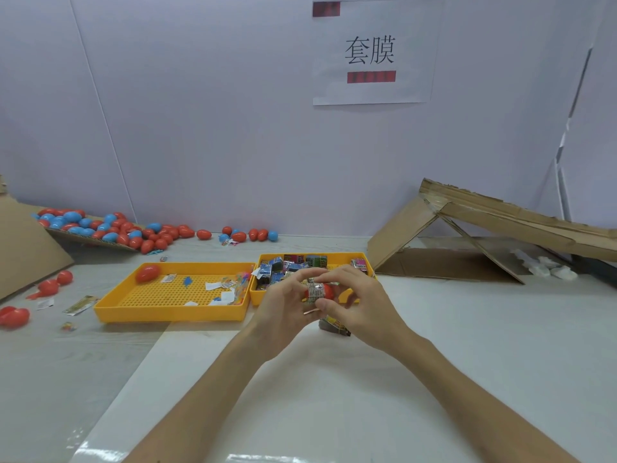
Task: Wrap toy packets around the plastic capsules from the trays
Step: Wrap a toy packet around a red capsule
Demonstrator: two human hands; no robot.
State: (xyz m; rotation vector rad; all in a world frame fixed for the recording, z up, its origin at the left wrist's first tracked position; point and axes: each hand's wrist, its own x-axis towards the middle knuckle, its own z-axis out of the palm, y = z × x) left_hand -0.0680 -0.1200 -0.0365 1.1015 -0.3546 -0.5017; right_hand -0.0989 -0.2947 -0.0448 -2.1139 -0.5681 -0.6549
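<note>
Both my hands meet in front of the right yellow tray (334,255). Between them is a red capsule (328,291) with a printed toy packet (315,293) wrapped round its middle. My left hand (283,307) grips the capsule from the left and below. My right hand (359,304) pinches the packet from the right, thumb under it. The right tray holds several toy packets (283,267). One red capsule (147,273) lies in the left yellow tray (173,312). Another dark packet (335,326) lies on the table under my right hand.
A pile of red and blue capsules (110,228) lies on a cardboard sheet at the back left; loose red ones (15,316) sit at the left edge. A folded cardboard ramp (484,235) stands at the back right. A paper sign (372,51) hangs on the wall.
</note>
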